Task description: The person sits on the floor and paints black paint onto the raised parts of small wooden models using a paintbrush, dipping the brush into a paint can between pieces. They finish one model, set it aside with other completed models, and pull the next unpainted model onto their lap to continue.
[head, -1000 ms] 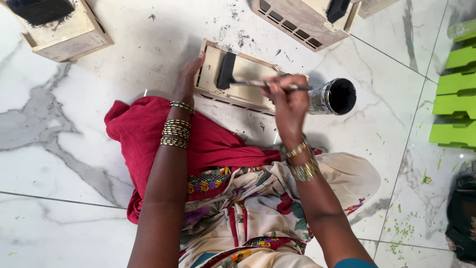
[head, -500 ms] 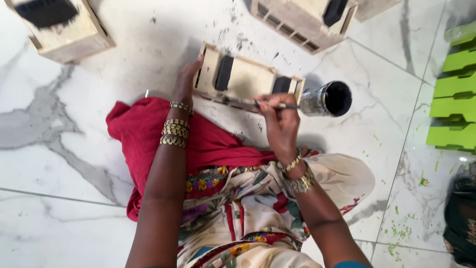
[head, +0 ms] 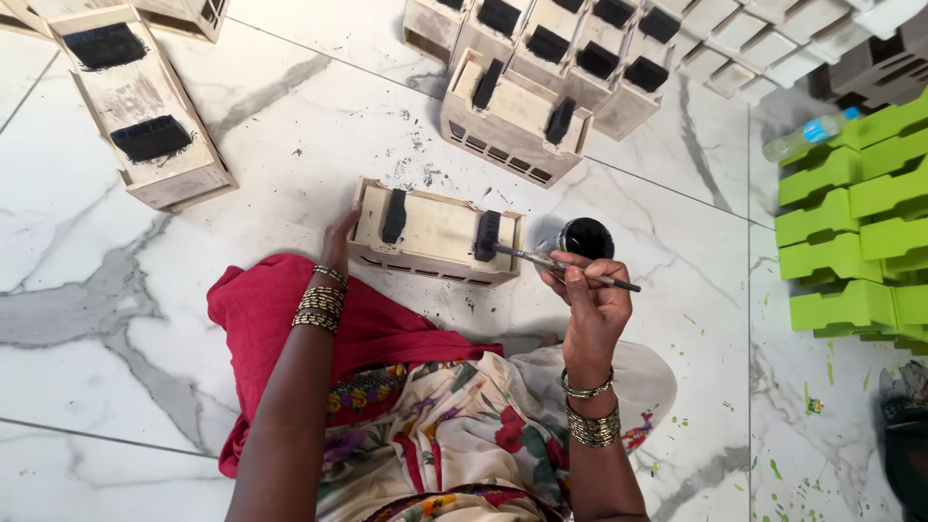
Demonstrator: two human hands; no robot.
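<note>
Right hand (head: 592,307) pinched closed round a thin paintbrush (head: 561,264), bristles on the box's right black tab. Left hand (head: 338,237) loosely cupped, steadying the left end of the wooden box (head: 435,232) on the marble floor (head: 145,309). Box looks light, rigid; grip by the ends, off the wet paint. Black paint pot (head: 585,237) just beyond.

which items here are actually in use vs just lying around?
In use:
- wooden box, steadied by the left hand
- paintbrush in the right hand, bristles on the box's black strip
- black paint pot

Lying around:
- other wooden boxes with black strips
- green blocks
- plastic bottle
</note>
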